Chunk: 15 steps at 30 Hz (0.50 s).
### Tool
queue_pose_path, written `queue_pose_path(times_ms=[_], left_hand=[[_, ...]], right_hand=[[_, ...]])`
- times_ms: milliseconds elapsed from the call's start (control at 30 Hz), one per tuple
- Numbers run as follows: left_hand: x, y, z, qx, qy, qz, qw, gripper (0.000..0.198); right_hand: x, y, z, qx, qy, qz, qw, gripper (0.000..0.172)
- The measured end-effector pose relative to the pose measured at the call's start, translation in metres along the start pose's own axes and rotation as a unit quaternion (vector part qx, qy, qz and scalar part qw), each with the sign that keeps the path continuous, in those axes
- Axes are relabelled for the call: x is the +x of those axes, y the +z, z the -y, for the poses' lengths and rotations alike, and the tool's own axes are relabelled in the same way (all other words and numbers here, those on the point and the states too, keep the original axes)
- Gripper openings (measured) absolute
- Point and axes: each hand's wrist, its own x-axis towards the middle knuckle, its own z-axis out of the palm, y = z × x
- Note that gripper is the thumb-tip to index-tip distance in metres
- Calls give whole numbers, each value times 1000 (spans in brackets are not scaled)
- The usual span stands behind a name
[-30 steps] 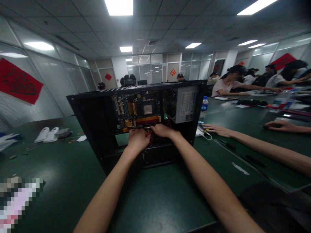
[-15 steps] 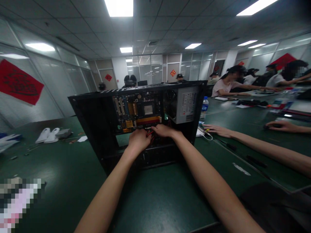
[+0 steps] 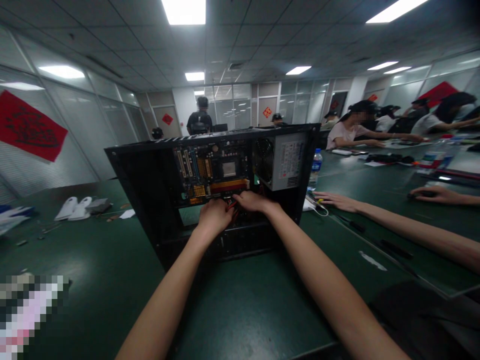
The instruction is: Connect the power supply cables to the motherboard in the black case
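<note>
A black computer case [image 3: 140, 192] stands with its side open towards me on the green table. Inside it are a motherboard [image 3: 229, 169] with red and yellow memory slots, and a grey power supply [image 3: 288, 162] with a fan at the upper right. My left hand [image 3: 215, 217] is closed on thin red and dark wires [image 3: 232, 204] just below the board's lower edge. Beside it, my right hand [image 3: 252, 201] has its fingers curled in at the same wires and the board's edge. Its fingertips are partly hidden, and what they pinch is too small to make out.
White slippers [image 3: 77, 208] and a grey block [image 3: 99, 206] lie at the left. Right of the case are a water bottle [image 3: 315, 164], a co-worker's hand [image 3: 337, 201], a white cable [image 3: 318, 212] and dark tools [image 3: 395, 248]. Another hand [image 3: 435, 195] rests on a mouse.
Both my hands stay at the wires, with hardly any shift. In the background, a person behind the case has become upright.
</note>
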Motion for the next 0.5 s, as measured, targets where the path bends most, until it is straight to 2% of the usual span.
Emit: queue_pose_path(times_ms=[200,500], left_hand=[[1,2,2,21,14,-16,1000,36],[1,3,1,29,13,-10,999,37]], right_hand=[[0,-1,0,-1,1,-6,1000,54],[-31,-29,23,-125,-18,-24,992,35]])
